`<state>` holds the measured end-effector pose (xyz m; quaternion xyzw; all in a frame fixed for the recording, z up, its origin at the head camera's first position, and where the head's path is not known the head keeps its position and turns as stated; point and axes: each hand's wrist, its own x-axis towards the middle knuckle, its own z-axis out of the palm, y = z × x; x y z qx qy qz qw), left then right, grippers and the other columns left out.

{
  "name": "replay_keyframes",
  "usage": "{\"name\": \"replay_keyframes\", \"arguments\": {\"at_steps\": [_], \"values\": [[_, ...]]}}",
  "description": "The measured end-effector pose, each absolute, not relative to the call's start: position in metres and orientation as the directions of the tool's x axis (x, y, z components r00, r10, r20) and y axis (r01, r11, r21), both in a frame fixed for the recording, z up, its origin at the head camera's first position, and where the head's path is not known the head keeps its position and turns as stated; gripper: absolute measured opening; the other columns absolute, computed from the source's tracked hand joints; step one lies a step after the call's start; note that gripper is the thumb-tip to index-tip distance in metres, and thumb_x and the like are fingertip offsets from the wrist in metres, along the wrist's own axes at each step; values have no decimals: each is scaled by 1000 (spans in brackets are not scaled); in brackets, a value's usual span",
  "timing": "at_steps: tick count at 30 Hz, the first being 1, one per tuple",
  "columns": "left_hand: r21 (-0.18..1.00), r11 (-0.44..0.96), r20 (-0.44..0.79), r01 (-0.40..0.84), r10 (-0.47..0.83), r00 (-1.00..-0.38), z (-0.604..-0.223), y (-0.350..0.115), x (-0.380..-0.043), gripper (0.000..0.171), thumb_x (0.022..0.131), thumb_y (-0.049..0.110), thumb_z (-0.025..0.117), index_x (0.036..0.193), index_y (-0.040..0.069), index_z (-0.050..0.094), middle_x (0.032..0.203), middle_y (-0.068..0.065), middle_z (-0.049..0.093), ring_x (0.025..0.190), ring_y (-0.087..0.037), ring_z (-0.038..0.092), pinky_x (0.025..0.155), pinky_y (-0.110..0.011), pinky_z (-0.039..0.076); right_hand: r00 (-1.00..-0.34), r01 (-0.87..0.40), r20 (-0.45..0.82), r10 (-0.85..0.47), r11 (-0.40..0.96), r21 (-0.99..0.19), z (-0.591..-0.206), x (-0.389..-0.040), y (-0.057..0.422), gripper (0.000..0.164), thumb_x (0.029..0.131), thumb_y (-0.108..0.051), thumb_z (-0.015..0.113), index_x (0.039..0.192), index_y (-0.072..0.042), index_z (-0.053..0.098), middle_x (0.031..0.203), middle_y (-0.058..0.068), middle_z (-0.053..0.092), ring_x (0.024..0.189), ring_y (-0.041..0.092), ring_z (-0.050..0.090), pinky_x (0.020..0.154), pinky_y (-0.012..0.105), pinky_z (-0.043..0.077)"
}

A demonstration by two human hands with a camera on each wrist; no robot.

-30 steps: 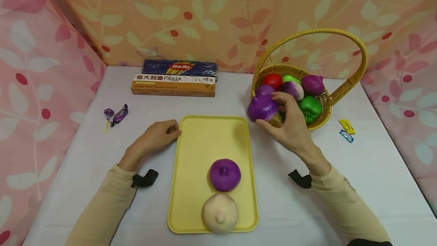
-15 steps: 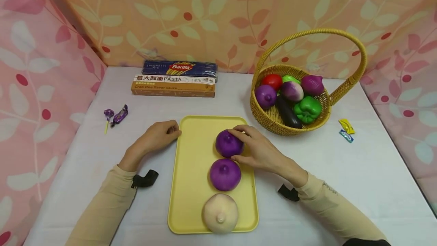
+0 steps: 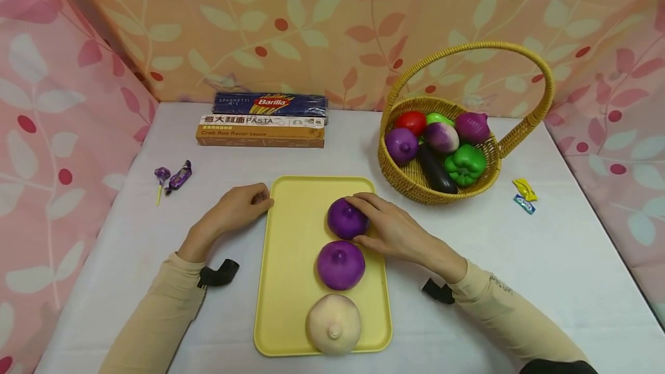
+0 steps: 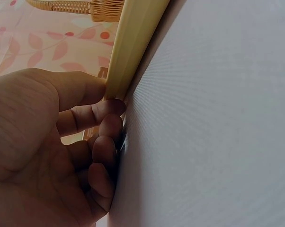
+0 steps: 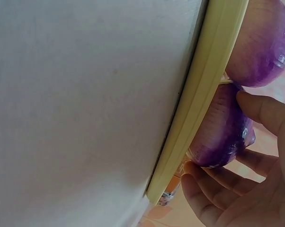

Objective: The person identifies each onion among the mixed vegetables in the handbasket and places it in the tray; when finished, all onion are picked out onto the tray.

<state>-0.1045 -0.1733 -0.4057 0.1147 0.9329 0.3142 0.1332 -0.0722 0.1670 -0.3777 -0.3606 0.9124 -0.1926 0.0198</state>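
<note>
Left arm (image 3: 156, 316): sleeved, angled from the near left toward the far right. Left wrist (image 3: 194, 242): bare, bent to the right. Left hand (image 3: 239, 205): thumb (image 4: 81, 87) and forefinger (image 4: 85, 118) drawn close at the tips in a pinch; other three fingers (image 4: 104, 151) curled toward the palm (image 4: 19, 189).

Right arm (image 3: 514, 319): sleeved, angled from the near right toward the far left. Right wrist (image 3: 448, 261): bare, roughly in line with the arm. Right hand (image 3: 392, 227): slightly nearer than the left, back upward, gripping, fingers (image 5: 213, 184) bent, reaching left; right thumb (image 5: 261, 109) set opposite, on the near side. Hands well apart.
</note>
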Motion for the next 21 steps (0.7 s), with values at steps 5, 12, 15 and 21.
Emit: {"name": "replay_keyframes", "arguments": {"at_steps": [5,12,15,21], "values": [[617,777,-182,124,294,-938,-406,-174,-106,14,96,25,58,93,11,63,73,-1,55,69,-16,48,65,-30,38,-736,-655,100,-669,667,-355,-378,-72,167,75,81,-33,79,145,-14,45,138,10,52,117,28,60,95,45,50],[626,771,-178,113,283,-942,-407,-176,-105,14,95,24,58,93,11,63,74,-2,55,70,-17,48,65,-30,38,-749,-649,142,-647,673,-356,-363,-78,176,74,82,-34,77,146,-15,43,144,11,48,128,30,52,102,50,45],[626,772,-180,111,281,-943,-407,-177,-104,14,96,24,58,94,11,63,74,-2,55,70,-17,48,65,-30,37,-773,-634,267,-576,685,-359,-352,-90,189,65,83,-25,73,142,-12,48,141,12,51,126,30,53,100,48,46],[627,770,-187,116,294,-937,-407,-175,-104,15,96,24,58,95,10,63,76,-3,56,72,-17,48,66,-30,37,-800,-516,514,-310,793,-324,-343,-135,233,53,82,-11,68,133,-1,54,135,24,52,125,40,50,102,55,41]]}}
